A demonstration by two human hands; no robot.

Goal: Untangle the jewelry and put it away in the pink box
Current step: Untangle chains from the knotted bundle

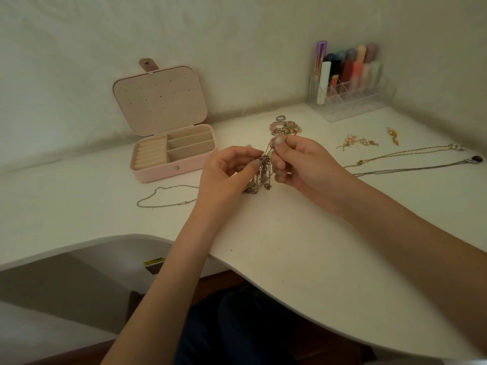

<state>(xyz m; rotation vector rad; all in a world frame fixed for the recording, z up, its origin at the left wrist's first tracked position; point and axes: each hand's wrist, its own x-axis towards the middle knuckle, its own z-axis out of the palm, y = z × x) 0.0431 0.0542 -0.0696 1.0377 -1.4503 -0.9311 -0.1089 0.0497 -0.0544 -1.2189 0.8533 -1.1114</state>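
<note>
White tabletop [290, 246]: both hands, left [224, 175] and right [300, 164], pinch the tangle [263, 169] in mid-air to tease chains apart; the box [168, 154] waits open, far left.

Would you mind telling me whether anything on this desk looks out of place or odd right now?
Only the jewelry itself: a tangled clump of chains hangs between the left hand and right hand, and loose necklaces sprawl across the table. The open pink box looks empty.

Bare desk [303, 246] nr edge, chains [163, 197] L & R, box [168, 168] far L
</note>
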